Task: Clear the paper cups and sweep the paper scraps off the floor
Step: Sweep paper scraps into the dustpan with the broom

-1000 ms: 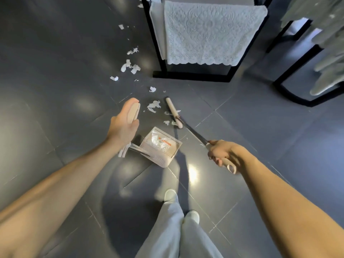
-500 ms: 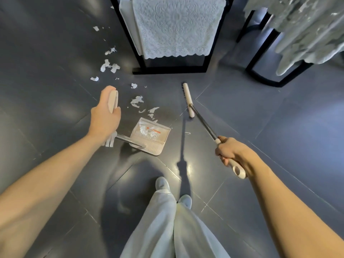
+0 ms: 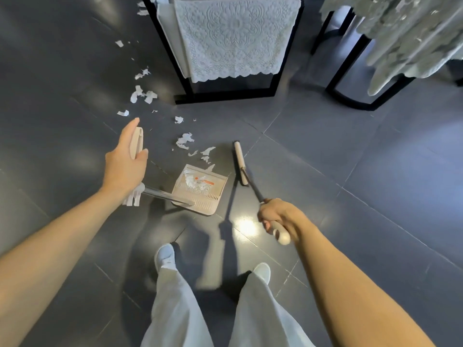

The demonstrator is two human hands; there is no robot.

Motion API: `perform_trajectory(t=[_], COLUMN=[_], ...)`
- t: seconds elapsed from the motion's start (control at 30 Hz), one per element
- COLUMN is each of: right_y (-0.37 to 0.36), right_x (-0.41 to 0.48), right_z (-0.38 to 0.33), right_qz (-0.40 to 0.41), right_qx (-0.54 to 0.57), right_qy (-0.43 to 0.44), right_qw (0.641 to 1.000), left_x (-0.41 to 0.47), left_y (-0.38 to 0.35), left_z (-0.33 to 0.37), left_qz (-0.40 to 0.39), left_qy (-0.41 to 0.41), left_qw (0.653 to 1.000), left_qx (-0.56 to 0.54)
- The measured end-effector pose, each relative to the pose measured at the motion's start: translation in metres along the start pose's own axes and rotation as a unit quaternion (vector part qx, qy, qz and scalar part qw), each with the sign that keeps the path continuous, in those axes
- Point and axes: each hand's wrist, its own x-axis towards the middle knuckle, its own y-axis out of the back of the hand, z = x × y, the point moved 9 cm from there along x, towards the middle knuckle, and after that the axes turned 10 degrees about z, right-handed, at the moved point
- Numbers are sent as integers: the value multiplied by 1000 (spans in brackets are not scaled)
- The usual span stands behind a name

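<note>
Hands first: how are they set?

The left hand reaches out ahead on a nearly straight arm, back of the hand up. Its fingers grasp the beige grip at the top of the dustpan handle, forefinger lying along it. The right hand is lower and closer to the body, fingers clenched round the end of the broom, knuckles up.

Where do the tools sit?

The pan rests on the dark tiled floor with its mouth toward the scraps. Crumpled white paper with an orange mark lies inside it. The broom head lies on the floor just right of the pan, apart from it, and its shaft slants back to the right hand.

And the paper scraps?

The nearest clump is just beyond the pan's mouth, with one shred at its lip. More trail away up the left side, past the black frame of a stand hung with a lace cloth.

Room to move?

Bare tile lies right of the broom, up to a black-legged counter draped in lace. Two white shoes stand behind the pan, on the near side.
</note>
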Motion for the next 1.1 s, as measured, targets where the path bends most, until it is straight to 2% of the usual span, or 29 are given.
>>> perform_trajectory(t=[0.23,0.47,0.63,0.93,1.1], right_y=[-98,-167,-161,-140,-158], right_x=[-18,-33,-37,15,46], right_z=[-100,-197,-215,-272,-313], right_qz=[-26,-25,37,102,116], right_qx=[129,237,145,-58,-145], right_qy=[-61,-49,-8,-14,21], right_qw=[989,970,989,993,982], left_x=[66,141,175,226,264], left_y=[50,116,137,153,163], left_z=[-51,-99,-123,-162,-192], left_qz=[-42,-60,-63,-50,-35], left_qy=[-42,-63,-100,-122,-68], left_qw=[998,996,993,990,996], left_qx=[-8,2,23,41,52])
